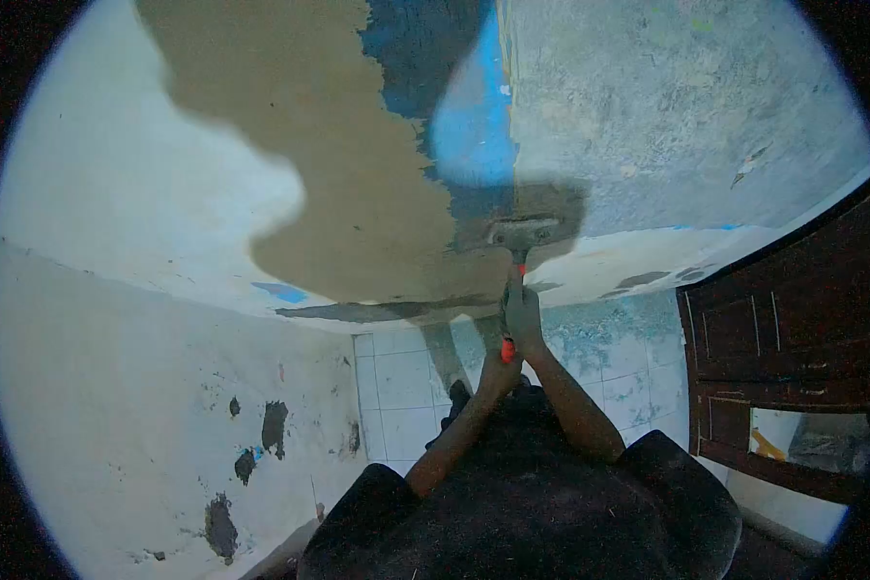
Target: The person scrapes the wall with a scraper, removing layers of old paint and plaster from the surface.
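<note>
While both arms stretch forward from the dark-clothed body, the right hand (525, 314) is wrapped tight around the upper part of a scraper (522, 242) handle, and the left hand (505, 360) closes around the orange lower end of the same handle, just below and touching the right. Above the right hand the scraper's wide metal blade lies flat against the wall (686, 116), at the edge where bare brown plaster (338, 164) meets grey, patchy paint. Up and left of the blade a strip of blue paint (474, 126) shows. Below the hands, white floor tiles (396, 387) run between the walls. Far to the right of the right hand stands a dark brown wooden door (793, 329). Left of the left hand, a white wall carries 4 or so dark chipped patches (274, 425)
</note>
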`<state>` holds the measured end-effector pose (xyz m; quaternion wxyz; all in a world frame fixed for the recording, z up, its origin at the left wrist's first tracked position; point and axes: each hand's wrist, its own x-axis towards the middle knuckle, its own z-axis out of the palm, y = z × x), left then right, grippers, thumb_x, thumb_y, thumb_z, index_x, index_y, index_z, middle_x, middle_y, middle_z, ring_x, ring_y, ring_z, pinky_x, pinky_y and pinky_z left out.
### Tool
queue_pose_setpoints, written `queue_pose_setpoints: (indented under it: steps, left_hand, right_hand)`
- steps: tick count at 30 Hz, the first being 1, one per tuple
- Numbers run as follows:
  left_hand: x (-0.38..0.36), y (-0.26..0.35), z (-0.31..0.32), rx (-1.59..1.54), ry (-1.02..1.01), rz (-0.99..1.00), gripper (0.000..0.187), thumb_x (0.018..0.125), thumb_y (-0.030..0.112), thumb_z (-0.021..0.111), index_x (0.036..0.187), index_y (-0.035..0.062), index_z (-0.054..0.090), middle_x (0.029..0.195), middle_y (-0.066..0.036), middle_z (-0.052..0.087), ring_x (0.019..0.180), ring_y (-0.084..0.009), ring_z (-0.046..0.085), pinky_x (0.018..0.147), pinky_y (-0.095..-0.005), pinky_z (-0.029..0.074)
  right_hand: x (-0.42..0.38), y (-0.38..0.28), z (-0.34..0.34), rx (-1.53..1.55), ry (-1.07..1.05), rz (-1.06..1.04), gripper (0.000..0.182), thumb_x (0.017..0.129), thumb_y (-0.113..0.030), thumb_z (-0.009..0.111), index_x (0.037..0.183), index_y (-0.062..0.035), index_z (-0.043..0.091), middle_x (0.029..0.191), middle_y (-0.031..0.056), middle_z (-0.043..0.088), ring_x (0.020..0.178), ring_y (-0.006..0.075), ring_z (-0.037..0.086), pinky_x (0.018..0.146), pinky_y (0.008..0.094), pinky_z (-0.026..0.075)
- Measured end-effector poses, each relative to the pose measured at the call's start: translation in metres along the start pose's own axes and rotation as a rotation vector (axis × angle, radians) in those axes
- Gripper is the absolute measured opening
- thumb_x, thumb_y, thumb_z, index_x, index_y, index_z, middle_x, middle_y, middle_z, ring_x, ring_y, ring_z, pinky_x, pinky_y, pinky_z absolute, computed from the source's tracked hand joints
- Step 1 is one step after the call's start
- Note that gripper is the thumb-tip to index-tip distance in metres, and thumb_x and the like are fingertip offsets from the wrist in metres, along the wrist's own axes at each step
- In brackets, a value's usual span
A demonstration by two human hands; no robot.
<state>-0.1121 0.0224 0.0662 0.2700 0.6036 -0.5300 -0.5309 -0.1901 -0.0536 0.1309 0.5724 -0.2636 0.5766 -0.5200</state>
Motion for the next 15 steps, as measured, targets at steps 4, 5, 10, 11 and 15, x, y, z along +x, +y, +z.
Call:
queue_pose_setpoints:
  steps: [4,5,10,11,15]
  left_hand:
    - [0.004,0.021,-0.005,-0.034,-0.052,-0.106,0.026,0.082,0.024,0.055,0.088,-0.0012,0.054,0.068,-0.014,0.058,0.061,-0.0252,0.058,0.053,-0.0370,0.043]
    - [0.001,0.020,-0.005,-0.074,-0.043,0.002,0.024,0.085,0.024,0.052,0.089,0.0007,0.049,0.061,-0.011,0.055,0.050,-0.0213,0.055,0.044,-0.0342,0.042]
    - [0.027,-0.065,0.040,-0.708,-0.009,-0.031,0.026,0.080,0.023,0.056,0.085,-0.0028,0.057,0.070,-0.011,0.059,0.064,-0.0238,0.055,0.060,-0.0370,0.044]
    - [0.006,-0.023,0.016,-0.296,-0.029,0.071,0.025,0.081,0.023,0.056,0.087,-0.0020,0.057,0.070,-0.010,0.059,0.065,-0.0223,0.054,0.060,-0.0367,0.043]
    - [0.009,-0.029,0.020,-0.189,-0.123,-0.183,0.024,0.078,0.025,0.063,0.092,0.0064,0.057,0.078,-0.012,0.060,0.067,-0.0177,0.055,0.057,-0.0361,0.042]
  right_hand:
    - [0.000,-0.021,0.001,-0.017,-0.007,-0.100,0.049,0.092,-0.046,0.039,0.057,-0.0121,0.039,0.043,-0.0032,0.034,0.032,0.0082,0.033,0.032,0.0262,0.025]
    - [-0.001,-0.022,0.001,-0.009,-0.027,-0.152,0.049,0.091,-0.045,0.039,0.056,-0.0114,0.040,0.041,-0.0024,0.035,0.032,0.0091,0.036,0.031,0.0279,0.027]
    - [0.003,-0.005,-0.004,-0.169,0.051,-0.044,0.050,0.091,-0.043,0.041,0.056,-0.0071,0.042,0.042,0.0005,0.035,0.036,0.0110,0.039,0.036,0.0312,0.030]
    - [0.004,0.002,-0.006,-0.172,0.051,-0.028,0.050,0.091,-0.043,0.041,0.056,-0.0071,0.042,0.042,0.0005,0.035,0.036,0.0110,0.039,0.036,0.0312,0.030]
    - [0.005,0.005,-0.012,-0.201,0.045,-0.057,0.042,0.090,-0.037,0.048,0.062,-0.0062,0.047,0.045,0.0003,0.037,0.038,0.0110,0.040,0.037,0.0303,0.032]
